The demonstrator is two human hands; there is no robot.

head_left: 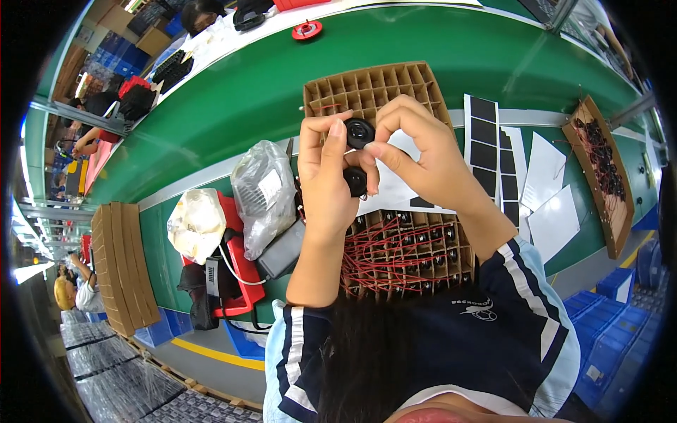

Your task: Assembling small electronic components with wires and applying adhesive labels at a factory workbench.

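Both hands work above the wired cardboard grid tray [405, 250]: the left hand [326, 185] clasps a small black round speaker [355, 180], and the right hand [423, 151] pinches a second black round speaker [360, 132]. The step appears to be pairing or checking; the next move likely calls for steady alignment.

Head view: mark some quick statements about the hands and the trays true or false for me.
1. Both hands hold small black round parts. True.
2. The cardboard grid tray beyond the hands is packed full. False: its cells look mostly empty.
3. The nearer grid tray holds parts with red wires. True.
4. The left hand rests flat on the green table. False: it is raised, its fingers pinching a part.
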